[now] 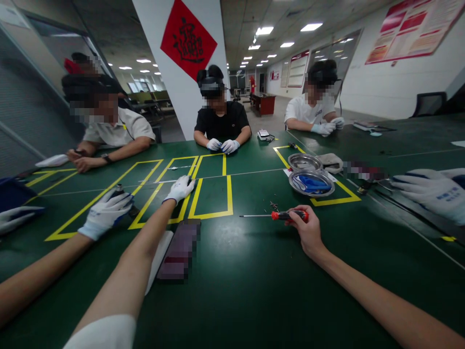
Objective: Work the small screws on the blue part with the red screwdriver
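My left hand (180, 188), in a white glove, lies palm down on the green table (254, 271), across a yellow tape line (212, 214). Its fingers are stretched out, and a small dark thing that I cannot make out sits at their tips. My bare right hand (307, 230) pinches the red and black handle of a screwdriver (286, 215). The screwdriver lies almost flat on the table with its thin shaft pointing left. A few tiny dark bits (273, 206) lie just beyond the handle.
A neighbour's gloved hand (106, 213) at left grips a dark object; another person's gloved hand (432, 189) rests at right. Two metal dishes (307, 168) stand past the screwdriver, one holding blue cloth. A blurred flat item (180, 249) lies near my left forearm. Three people sit opposite.
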Demonstrator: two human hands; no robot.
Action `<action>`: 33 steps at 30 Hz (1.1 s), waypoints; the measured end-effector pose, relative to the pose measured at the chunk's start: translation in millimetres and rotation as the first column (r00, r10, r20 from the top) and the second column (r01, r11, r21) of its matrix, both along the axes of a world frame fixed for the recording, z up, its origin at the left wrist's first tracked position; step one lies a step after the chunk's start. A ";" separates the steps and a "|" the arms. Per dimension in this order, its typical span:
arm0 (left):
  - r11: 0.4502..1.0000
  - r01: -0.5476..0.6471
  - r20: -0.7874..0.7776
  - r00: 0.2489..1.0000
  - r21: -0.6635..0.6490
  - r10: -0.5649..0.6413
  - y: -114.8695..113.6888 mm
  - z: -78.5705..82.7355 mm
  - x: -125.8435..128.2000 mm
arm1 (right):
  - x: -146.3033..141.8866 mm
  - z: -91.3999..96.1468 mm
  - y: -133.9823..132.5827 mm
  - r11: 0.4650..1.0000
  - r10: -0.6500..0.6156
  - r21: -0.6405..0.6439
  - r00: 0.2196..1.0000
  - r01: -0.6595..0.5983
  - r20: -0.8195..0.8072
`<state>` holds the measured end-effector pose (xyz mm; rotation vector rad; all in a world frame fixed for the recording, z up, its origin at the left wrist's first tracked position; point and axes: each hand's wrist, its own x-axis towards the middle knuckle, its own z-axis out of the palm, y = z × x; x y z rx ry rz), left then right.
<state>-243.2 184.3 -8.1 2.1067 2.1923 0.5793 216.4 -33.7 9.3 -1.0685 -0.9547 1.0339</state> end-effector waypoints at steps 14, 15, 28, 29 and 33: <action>0.911 0.343 0.763 0.518 0.229 -0.387 -78.6 -0.4 190.1 | 6.6 -10.5 11.9 0.963 -0.246 0.078 0.960 0.257 -0.132; 0.895 0.372 0.736 0.530 0.245 -0.422 -83.8 -1.4 204.7 | 9.0 -10.4 12.4 0.959 -0.259 0.083 0.956 0.271 -0.138; 0.969 0.165 0.976 0.085 0.186 -0.202 -113.5 6.7 291.4 | 23.7 -6.8 9.0 0.937 -0.293 0.153 0.945 0.313 -0.143; 0.984 0.104 0.988 0.023 0.148 -0.151 -117.2 9.0 285.4 | 22.3 -6.6 7.4 0.941 -0.281 0.160 0.952 0.298 -0.122; 0.976 -0.084 0.976 0.102 0.203 -0.194 -152.6 18.0 258.4 | 9.4 -4.4 -5.3 0.981 -0.096 0.174 0.992 0.081 0.079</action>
